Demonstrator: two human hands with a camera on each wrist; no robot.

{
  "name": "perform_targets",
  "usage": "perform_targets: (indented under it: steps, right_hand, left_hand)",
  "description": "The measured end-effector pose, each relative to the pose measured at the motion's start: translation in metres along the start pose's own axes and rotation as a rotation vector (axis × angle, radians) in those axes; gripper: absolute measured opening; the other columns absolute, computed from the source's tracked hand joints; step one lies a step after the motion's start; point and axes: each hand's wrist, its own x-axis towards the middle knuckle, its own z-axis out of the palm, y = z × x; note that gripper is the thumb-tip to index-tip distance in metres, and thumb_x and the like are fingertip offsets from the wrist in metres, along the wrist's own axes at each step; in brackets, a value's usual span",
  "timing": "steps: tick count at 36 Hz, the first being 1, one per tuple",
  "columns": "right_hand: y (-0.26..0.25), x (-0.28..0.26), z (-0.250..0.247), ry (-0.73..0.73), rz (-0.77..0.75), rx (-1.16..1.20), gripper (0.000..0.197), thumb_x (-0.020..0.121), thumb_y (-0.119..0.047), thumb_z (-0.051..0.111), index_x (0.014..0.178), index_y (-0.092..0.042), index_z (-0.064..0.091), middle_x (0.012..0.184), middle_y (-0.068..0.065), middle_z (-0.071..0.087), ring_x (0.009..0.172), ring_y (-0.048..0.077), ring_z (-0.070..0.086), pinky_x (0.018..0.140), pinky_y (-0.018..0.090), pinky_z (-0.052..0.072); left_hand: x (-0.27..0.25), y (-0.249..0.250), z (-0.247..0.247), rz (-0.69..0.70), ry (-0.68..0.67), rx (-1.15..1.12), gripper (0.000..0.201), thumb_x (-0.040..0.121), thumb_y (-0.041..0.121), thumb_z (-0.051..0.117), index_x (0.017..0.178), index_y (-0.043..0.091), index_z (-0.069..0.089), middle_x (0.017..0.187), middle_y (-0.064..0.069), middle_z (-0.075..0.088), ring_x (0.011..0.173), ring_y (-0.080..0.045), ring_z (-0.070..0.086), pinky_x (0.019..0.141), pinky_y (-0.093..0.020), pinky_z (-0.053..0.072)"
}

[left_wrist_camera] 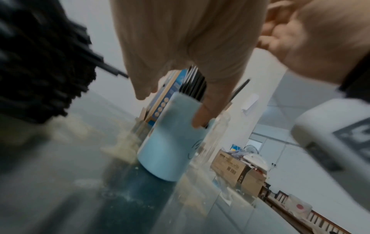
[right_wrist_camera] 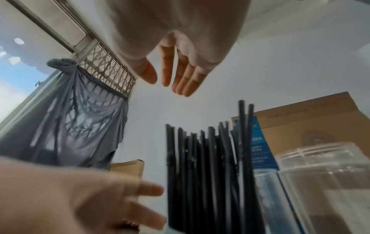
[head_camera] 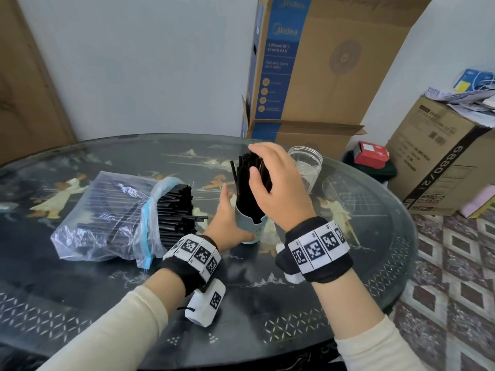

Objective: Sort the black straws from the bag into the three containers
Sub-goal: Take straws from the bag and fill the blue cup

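Note:
A light-blue cup (head_camera: 254, 228) stands mid-table with a bunch of black straws (head_camera: 246, 188) upright in it. My left hand (head_camera: 227, 210) grips the cup's left side; in the left wrist view one finger (left_wrist_camera: 206, 107) lies at its rim. My right hand (head_camera: 257, 162) is spread over the straw tops, fingers straight. In the right wrist view the right hand (right_wrist_camera: 166, 82) holds nothing and hangs above the straws (right_wrist_camera: 200, 174). A clear plastic bag (head_camera: 107, 210) lies to the left, its mouth full of black straws (head_camera: 176, 210).
A clear plastic jar (head_camera: 308, 164) stands just behind and right of the cup, with a second faint clear container (head_camera: 334, 186) beside it. Cardboard boxes (head_camera: 308, 76) stand behind the dark round glass table (head_camera: 267, 303). Another box (head_camera: 442, 162) stands right of the table.

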Motion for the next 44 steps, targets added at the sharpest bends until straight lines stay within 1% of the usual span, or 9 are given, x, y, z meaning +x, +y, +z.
perform_targets:
  steps: [3, 7, 14, 18, 22, 26, 34, 40, 44]
  right_hand:
    - [-0.013, -0.011, 0.007, 0.051, -0.028, 0.084, 0.020, 0.092, -0.008, 0.054, 0.110, -0.004, 0.059, 0.111, 0.006, 0.055, 0.102, 0.017, 0.054, 0.091, 0.027, 0.045]
    - [-0.023, -0.027, 0.029, -0.059, 0.001, 0.196, 0.013, 0.090, -0.003, 0.057, 0.102, -0.003, 0.061, 0.100, 0.004, 0.055, 0.089, 0.008, 0.051, 0.084, 0.018, 0.043]
    - [-0.024, -0.042, 0.085, -0.469, 0.324, 0.284, 0.033, 0.099, -0.022, 0.053, 0.130, -0.010, 0.056, 0.124, 0.004, 0.054, 0.111, 0.005, 0.046, 0.095, 0.016, 0.033]
    - [-0.024, -0.041, 0.118, -0.628, 0.427, 0.299, 0.042, 0.098, -0.036, 0.052, 0.136, -0.017, 0.049, 0.136, 0.006, 0.046, 0.129, 0.016, 0.044, 0.110, 0.030, 0.033]
    - [-0.032, -0.034, 0.138, -0.640, 0.415, 0.318, 0.042, 0.093, -0.040, 0.061, 0.129, -0.021, 0.053, 0.131, 0.005, 0.050, 0.123, 0.015, 0.048, 0.105, 0.027, 0.036]
    - [-0.039, -0.027, 0.153, -0.627, 0.375, 0.224, 0.035, 0.087, -0.034, 0.068, 0.119, -0.023, 0.059, 0.118, 0.006, 0.055, 0.111, 0.018, 0.052, 0.095, 0.029, 0.040]
    - [-0.032, -0.018, 0.140, -0.545, 0.367, 0.300, 0.024, 0.086, -0.015, 0.070, 0.110, -0.019, 0.069, 0.107, 0.001, 0.067, 0.101, 0.015, 0.059, 0.091, 0.024, 0.043]
    - [-0.021, -0.018, 0.131, -0.532, 0.460, 0.474, 0.028, 0.087, -0.010, 0.066, 0.095, -0.037, 0.064, 0.097, 0.000, 0.068, 0.088, 0.015, 0.063, 0.095, 0.042, 0.051]
    - [-0.024, -0.020, 0.127, -0.633, 0.497, 0.492, 0.038, 0.090, -0.018, 0.064, 0.124, -0.032, 0.058, 0.126, 0.001, 0.058, 0.113, 0.009, 0.054, 0.106, 0.029, 0.040]
  left_hand:
    - [-0.017, -0.009, -0.009, 0.067, 0.143, 0.084, 0.096, 0.073, 0.006, 0.070, 0.150, 0.014, 0.013, 0.146, -0.004, 0.028, 0.137, -0.016, 0.028, 0.111, -0.026, 0.028]
    - [-0.049, -0.008, -0.030, 0.304, 0.370, 0.101, 0.038, 0.077, -0.004, 0.055, 0.093, 0.030, 0.060, 0.095, 0.010, 0.061, 0.086, -0.005, 0.059, 0.080, -0.017, 0.048]
    - [-0.063, -0.023, -0.095, 0.288, 0.620, 0.191, 0.028, 0.077, -0.001, 0.056, 0.084, 0.024, 0.067, 0.089, 0.007, 0.063, 0.078, -0.004, 0.056, 0.073, -0.007, 0.038]
    - [-0.058, -0.038, -0.121, 0.170, 0.619, 0.311, 0.022, 0.082, 0.013, 0.063, 0.096, 0.029, 0.066, 0.106, -0.003, 0.057, 0.102, -0.018, 0.052, 0.091, -0.031, 0.043]
    - [-0.050, -0.048, -0.130, 0.038, 0.562, 0.399, 0.029, 0.080, 0.030, 0.067, 0.107, 0.039, 0.062, 0.116, -0.005, 0.047, 0.112, -0.025, 0.048, 0.094, -0.043, 0.046]
    - [-0.044, -0.047, -0.137, -0.034, 0.415, 0.407, 0.038, 0.084, 0.026, 0.066, 0.119, 0.034, 0.056, 0.120, -0.009, 0.044, 0.093, -0.021, 0.054, 0.090, -0.029, 0.043]
    - [-0.037, -0.050, -0.150, -0.045, 0.372, 0.432, 0.030, 0.085, 0.013, 0.059, 0.110, 0.029, 0.062, 0.112, -0.011, 0.059, 0.102, -0.025, 0.057, 0.082, -0.026, 0.039]
    - [-0.038, -0.050, -0.153, -0.028, 0.385, 0.392, 0.026, 0.086, 0.016, 0.063, 0.108, 0.028, 0.064, 0.113, -0.008, 0.060, 0.105, -0.018, 0.056, 0.086, -0.023, 0.037]
    - [-0.039, -0.050, -0.154, -0.027, 0.380, 0.379, 0.025, 0.086, 0.016, 0.063, 0.108, 0.029, 0.064, 0.112, -0.008, 0.060, 0.101, -0.018, 0.056, 0.086, -0.023, 0.038]
